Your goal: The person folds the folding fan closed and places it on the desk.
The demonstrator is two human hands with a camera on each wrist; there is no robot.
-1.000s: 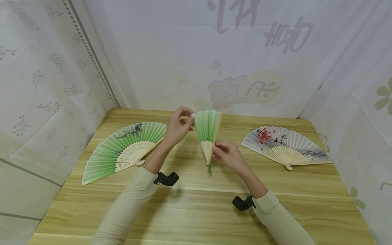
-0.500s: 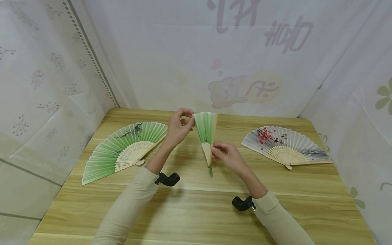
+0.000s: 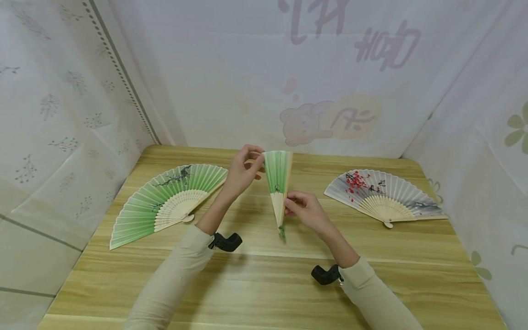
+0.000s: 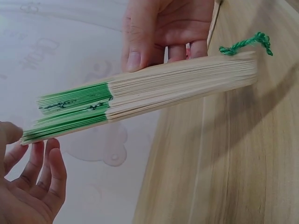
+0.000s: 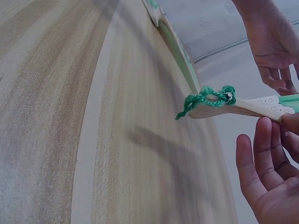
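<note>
Between both hands a partly folded green folding fan (image 3: pixel 277 176) is held above the table, its pivot end pointing toward me. My left hand (image 3: pixel 243 169) pinches the upper left edge of its leaf between thumb and fingers. Lower down, my right hand (image 3: pixel 307 208) grips the right guard stick near the wooden ribs. A green cord (image 4: pixel 247 44) hangs from the pivot end, seen also in the right wrist view as a knotted green cord (image 5: pixel 205 99). In the left wrist view the pleats are stacked close, with a small gap among them.
On the left of the wooden table (image 3: pixel 264 293) lies a spread green fan (image 3: pixel 136 215) with a dark branch print. A spread grey-white fan (image 3: pixel 371 192) with red blossoms lies on the right. Printed cloth (image 3: pixel 231 91) hangs behind the table.
The held fan has narrowed, its right edge coming in toward the left. My left hand has shifted very slightly right, while the right hand has stayed nearly still.
</note>
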